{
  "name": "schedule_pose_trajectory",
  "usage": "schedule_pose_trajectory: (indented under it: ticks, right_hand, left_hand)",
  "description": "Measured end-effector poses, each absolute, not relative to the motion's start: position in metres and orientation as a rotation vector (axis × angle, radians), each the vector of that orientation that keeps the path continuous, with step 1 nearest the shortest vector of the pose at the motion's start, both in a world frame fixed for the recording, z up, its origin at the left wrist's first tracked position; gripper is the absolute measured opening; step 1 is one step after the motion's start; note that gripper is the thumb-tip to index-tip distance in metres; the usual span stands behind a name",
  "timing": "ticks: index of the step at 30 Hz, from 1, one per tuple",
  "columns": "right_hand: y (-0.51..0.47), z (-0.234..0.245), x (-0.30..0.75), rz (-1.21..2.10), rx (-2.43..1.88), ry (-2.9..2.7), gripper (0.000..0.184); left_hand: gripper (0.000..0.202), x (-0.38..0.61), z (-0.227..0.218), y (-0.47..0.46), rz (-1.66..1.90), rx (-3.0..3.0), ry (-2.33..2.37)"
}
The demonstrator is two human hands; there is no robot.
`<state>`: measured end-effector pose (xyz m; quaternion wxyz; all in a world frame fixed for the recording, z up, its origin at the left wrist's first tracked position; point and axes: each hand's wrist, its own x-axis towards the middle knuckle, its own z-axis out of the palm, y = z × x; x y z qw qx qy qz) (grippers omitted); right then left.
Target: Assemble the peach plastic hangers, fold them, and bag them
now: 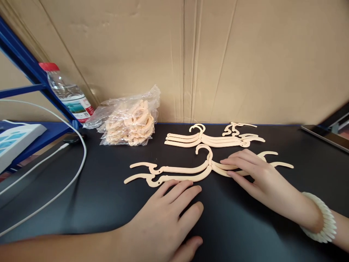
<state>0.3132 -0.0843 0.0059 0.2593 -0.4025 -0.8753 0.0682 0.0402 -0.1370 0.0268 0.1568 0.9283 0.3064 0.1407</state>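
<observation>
Two cream folding clothes hangers [188, 178] lie unfolded on the black tabletop, one just in front of the other, hooks pointing away. My right hand [256, 174] has its thumb and fingers around their right arms and hides part of them. My left hand [174, 211] lies low over the table, fingers spread, with fingertips at the front edge of the nearer hanger's left arm. Behind these, several more hangers [182, 139] are stacked, with their left ends lacking the curved end pieces. Loose curved end pieces [231, 130] lie at the back right.
A clear plastic bag [131, 120] of cream hanger parts sits at the back left. Beyond it, a red-capped water bottle [72, 98] leans by a blue frame [24, 51]. A white cable [83, 156] loops across the left side. A dark-screened device [327, 134] stands far right.
</observation>
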Motion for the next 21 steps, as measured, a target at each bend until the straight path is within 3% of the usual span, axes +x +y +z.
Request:
schedule_pose_trajectory:
  ticks: [21]
  right_hand:
    - [-0.070,0.005,0.333,0.130,-1.213,-2.496,0.024]
  left_hand:
    - [0.042,0.030,0.008,-0.128,0.369,2.807,1.001]
